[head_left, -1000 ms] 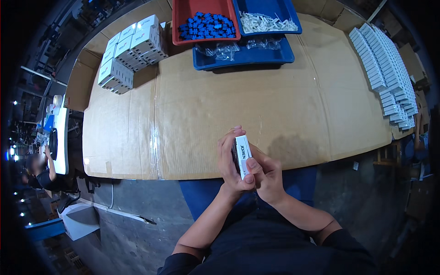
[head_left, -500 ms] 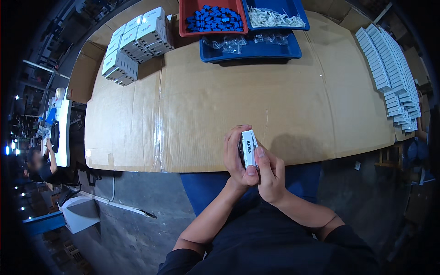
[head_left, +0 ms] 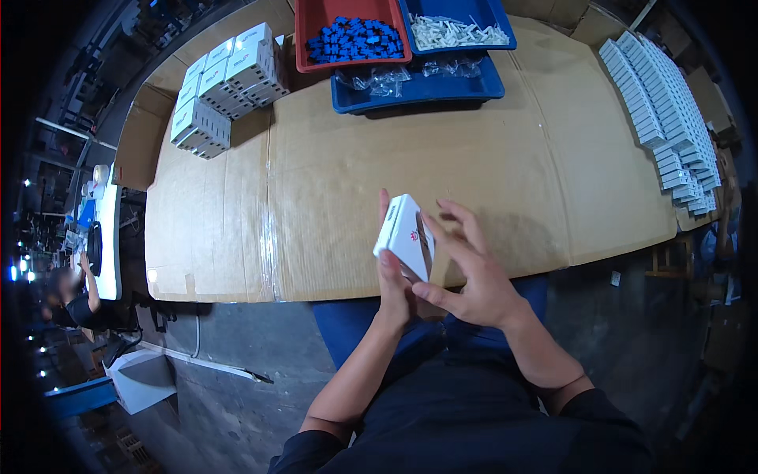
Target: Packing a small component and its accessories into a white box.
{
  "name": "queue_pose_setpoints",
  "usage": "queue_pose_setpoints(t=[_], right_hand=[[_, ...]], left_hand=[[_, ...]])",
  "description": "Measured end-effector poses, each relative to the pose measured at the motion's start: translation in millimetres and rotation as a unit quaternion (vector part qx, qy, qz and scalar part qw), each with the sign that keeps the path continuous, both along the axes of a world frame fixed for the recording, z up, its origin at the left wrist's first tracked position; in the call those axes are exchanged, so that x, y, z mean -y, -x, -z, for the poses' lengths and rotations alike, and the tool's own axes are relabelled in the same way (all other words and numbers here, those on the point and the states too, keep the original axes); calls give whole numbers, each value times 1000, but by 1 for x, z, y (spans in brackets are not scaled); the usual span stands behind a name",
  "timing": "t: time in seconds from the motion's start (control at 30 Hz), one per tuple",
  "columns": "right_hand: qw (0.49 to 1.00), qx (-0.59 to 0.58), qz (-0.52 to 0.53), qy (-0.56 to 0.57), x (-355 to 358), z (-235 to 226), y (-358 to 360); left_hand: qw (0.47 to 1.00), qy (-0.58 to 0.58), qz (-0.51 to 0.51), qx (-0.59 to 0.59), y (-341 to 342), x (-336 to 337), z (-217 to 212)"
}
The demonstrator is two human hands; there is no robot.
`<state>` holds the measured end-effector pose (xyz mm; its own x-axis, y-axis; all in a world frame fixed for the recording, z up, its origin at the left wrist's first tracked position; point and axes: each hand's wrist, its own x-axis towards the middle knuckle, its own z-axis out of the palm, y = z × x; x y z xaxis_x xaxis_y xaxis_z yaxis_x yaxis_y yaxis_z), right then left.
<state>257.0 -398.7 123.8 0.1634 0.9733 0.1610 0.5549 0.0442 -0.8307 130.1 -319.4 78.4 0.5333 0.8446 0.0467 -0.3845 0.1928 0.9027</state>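
Observation:
A small white box (head_left: 404, 237) with dark print on its narrow side and a reddish mark on its broad face is held tilted above the near edge of the cardboard-covered table. My left hand (head_left: 392, 288) grips it from the left and below, thumb on the near corner and fingers mostly hidden behind. On the box's right is my right hand (head_left: 482, 276), its fingers spread and bent. The fingertips come close to the box's right side; whether they touch it I cannot tell.
Stacked white boxes (head_left: 229, 75) stand at the back left, long rows of them (head_left: 663, 110) at the right. At the back are a red tray (head_left: 304, 35) of blue parts, a blue tray (head_left: 509, 28) of white parts and a blue tray (head_left: 418, 103) with clear bags. Another person (head_left: 75, 296) sits far left.
The box has turned so its broad face shows and has shifted slightly left and away from me. My right hand has loosened from it and spread its fingers.

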Motion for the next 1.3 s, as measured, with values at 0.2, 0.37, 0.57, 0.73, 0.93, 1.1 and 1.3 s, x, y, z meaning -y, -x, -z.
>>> queue_pose_setpoints(t=[0.2,0.37,0.57,0.73,0.93,1.1,1.3], right_hand=[[976,162,-75,-122,-4,14,-29],[959,140,-81,-232,-12,20,-32],[943,141,-77,-292,-4,28,-29],[948,119,-83,-285,1,35,-28],[936,-286,87,-185,8,34,5],[959,-212,58,-177,13,31,-3],[975,-3,-56,-215,33,36,-4]], left_hand=[[939,324,107,-35,0,11,-26],[928,340,152,-24,-4,17,-32],[937,322,129,-37,-4,30,-39],[935,328,126,-39,1,33,-37],[989,-35,69,-129,-1,48,-16],[991,56,63,-100,12,38,-3],[992,97,10,-76,10,42,-18]])
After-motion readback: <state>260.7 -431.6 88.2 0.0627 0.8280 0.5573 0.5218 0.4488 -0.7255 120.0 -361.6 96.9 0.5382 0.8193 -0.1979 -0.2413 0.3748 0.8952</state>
